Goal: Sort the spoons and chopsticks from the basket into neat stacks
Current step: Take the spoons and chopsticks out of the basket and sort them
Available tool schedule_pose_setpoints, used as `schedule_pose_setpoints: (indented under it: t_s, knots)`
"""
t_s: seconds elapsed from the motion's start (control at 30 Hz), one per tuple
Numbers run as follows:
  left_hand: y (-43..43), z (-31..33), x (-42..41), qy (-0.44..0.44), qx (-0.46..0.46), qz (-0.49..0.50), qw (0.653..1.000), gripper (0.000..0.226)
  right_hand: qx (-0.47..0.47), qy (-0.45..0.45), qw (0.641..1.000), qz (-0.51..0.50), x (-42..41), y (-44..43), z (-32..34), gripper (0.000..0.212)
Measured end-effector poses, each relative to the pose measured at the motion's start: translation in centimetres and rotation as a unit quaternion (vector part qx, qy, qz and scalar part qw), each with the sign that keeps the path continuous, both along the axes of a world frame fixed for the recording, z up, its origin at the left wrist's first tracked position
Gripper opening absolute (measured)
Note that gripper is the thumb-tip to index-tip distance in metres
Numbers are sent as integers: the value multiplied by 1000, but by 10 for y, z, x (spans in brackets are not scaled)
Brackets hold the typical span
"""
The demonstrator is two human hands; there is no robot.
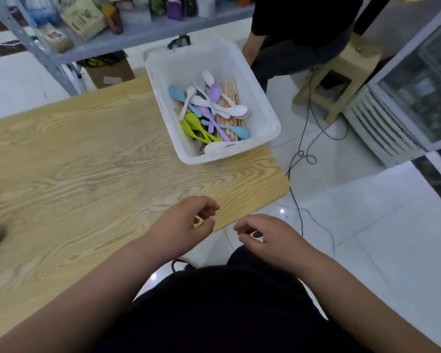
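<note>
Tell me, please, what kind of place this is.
Probably a small shop or eatery: a grey metal shelf of packaged goods, a glass-fronted white cooler, and a white plastic basket of coloured plastic spoons.

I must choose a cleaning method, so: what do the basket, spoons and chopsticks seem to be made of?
Basket: probably white plastic, matt and slightly translucent, with a moulded rolled rim.
Spoons: likely plastic, smooth, in uniform pastel blue, purple, green and white.
Chopsticks: apparently pale wood or bamboo, unpainted; the grain is too small to see.
</note>
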State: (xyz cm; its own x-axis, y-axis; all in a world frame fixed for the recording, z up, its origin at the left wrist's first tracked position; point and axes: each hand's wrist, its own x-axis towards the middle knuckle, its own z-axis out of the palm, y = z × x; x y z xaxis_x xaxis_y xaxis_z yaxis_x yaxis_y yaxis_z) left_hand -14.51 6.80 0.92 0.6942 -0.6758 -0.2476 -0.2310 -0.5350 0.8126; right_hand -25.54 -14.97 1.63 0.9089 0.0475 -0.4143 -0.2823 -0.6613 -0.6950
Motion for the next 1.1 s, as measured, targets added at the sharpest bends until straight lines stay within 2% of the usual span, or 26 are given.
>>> schedule_pose_setpoints:
  t_s: [0.23, 0.4, 0.53, 0.73, 0.87, 1.0, 1.1]
  knots:
    - [-52, -6, 33, 18, 13, 16, 1000, 28, 22, -4, 1000, 15, 65, -62, -7, 17]
    - [-102, -8, 56, 37, 31, 139, 989, 24, 15, -17, 993, 118, 148, -118, -14, 15]
    - [-133, -8, 69, 38, 26, 242, 969, 23, 29, -49, 980, 192, 218, -145, -17, 14]
    - [-157, -10, 98, 22, 12, 354, 935, 26, -7, -106, 957, 268, 297, -164, -28, 16]
    - [-160, -18, 140, 17, 47, 371, 927, 22, -121, -189, 911, 346, 313, -174, -44, 22]
    - [-166, -41, 197, 30, 118, 377, 918, 22, -167, -238, 863, 412, 307, -177, -62, 19]
    - [-177, -60, 233, 52, 162, 378, 910, 19, -180, -256, 856, 411, 306, -175, -68, 16]
